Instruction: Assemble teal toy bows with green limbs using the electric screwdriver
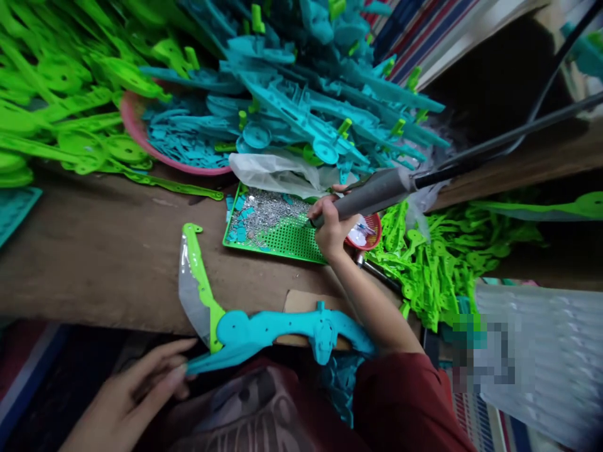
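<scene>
My left hand [136, 389] pinches the pointed tip of a turquoise plastic part [282, 329], which lies along the near edge of the bench. A lime-green arm [200, 270] with a translucent grey piece [193, 301] beside it is joined to the part's left end. My right hand [332, 226] is wrapped round a grey cylindrical power screwdriver [372, 198], tilted, with a black cable at its rear end. The screwdriver's front end is over a green perforated tray [292, 235] that holds many small metal screws [273, 213] and turquoise bits [239, 232].
Behind the tray stands a pink basin [136, 129] of small turquoise pieces. Piles of lime-green parts [61, 81] and turquoise parts [301, 100] rise at the back. A red basket [374, 232] sits right of the tray, beside more green parts [433, 270]. Clear plastic [277, 172] lies behind the tray.
</scene>
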`<state>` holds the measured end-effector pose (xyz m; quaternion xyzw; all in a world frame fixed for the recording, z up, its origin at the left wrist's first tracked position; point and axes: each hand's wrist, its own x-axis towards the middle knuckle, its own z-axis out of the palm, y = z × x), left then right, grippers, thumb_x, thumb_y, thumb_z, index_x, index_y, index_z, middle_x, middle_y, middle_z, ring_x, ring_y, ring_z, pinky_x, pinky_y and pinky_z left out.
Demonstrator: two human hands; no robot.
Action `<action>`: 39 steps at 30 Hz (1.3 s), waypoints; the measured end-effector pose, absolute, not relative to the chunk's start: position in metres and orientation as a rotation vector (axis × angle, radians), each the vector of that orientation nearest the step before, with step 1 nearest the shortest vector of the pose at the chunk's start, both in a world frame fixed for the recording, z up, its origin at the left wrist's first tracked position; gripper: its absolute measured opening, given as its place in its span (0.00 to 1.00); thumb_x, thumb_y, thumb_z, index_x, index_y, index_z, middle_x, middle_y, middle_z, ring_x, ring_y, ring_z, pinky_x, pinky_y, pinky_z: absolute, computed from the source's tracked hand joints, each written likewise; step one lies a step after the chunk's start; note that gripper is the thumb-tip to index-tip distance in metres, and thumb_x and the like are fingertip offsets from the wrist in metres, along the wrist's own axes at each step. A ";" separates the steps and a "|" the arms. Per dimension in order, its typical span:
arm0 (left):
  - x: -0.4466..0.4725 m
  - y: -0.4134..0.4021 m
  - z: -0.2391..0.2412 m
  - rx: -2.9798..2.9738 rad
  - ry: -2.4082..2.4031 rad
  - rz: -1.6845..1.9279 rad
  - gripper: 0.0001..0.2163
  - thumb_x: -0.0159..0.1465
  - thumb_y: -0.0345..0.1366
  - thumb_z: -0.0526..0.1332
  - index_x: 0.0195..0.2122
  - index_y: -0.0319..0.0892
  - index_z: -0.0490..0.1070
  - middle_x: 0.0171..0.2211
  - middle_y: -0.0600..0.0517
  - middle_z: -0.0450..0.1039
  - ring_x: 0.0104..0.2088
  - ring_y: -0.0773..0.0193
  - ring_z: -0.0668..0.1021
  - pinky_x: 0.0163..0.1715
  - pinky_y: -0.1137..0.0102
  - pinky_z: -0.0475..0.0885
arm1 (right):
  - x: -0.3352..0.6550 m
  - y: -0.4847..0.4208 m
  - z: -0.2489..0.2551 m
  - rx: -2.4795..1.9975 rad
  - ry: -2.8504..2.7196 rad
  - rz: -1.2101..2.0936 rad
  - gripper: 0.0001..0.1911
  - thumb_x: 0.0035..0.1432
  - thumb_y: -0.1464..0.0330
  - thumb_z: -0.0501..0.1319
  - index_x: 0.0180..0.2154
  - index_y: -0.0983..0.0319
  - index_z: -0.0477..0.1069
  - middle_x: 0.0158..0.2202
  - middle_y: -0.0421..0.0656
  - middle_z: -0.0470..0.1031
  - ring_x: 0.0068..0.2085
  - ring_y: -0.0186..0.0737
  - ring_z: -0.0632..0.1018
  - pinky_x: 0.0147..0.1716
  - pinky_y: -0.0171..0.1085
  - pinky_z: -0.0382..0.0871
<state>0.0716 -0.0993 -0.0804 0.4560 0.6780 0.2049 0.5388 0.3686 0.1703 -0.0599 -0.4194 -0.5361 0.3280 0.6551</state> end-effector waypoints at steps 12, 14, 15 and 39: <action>0.118 -0.096 -0.063 0.786 1.498 0.809 0.20 0.61 0.55 0.62 0.38 0.42 0.79 0.22 0.51 0.80 0.22 0.62 0.80 0.22 0.72 0.75 | 0.344 0.146 -0.024 -0.910 -1.208 0.645 0.20 0.54 0.51 0.65 0.44 0.52 0.67 0.20 0.30 0.59 0.18 0.32 0.65 0.21 0.34 0.66; 0.119 -0.096 -0.062 0.778 1.487 0.812 0.20 0.61 0.54 0.62 0.39 0.41 0.78 0.21 0.51 0.80 0.22 0.62 0.80 0.23 0.72 0.75 | 0.325 0.112 -0.007 -0.823 -1.197 0.706 0.15 0.57 0.54 0.65 0.44 0.49 0.67 0.20 0.30 0.58 0.18 0.32 0.64 0.20 0.33 0.65; 0.120 -0.095 -0.062 0.773 1.483 0.814 0.20 0.62 0.54 0.61 0.39 0.41 0.78 0.21 0.51 0.80 0.22 0.63 0.80 0.23 0.72 0.75 | 0.315 0.092 0.000 -0.752 -1.211 0.788 0.13 0.58 0.58 0.65 0.44 0.49 0.68 0.19 0.30 0.58 0.18 0.32 0.63 0.18 0.33 0.65; 0.118 -0.097 -0.066 0.785 1.448 0.816 0.16 0.63 0.52 0.61 0.37 0.45 0.79 0.20 0.54 0.79 0.20 0.65 0.80 0.24 0.75 0.76 | 0.274 0.004 -0.026 -0.593 -1.591 1.196 0.16 0.62 0.65 0.58 0.52 0.50 0.61 0.20 0.28 0.61 0.17 0.31 0.68 0.17 0.31 0.68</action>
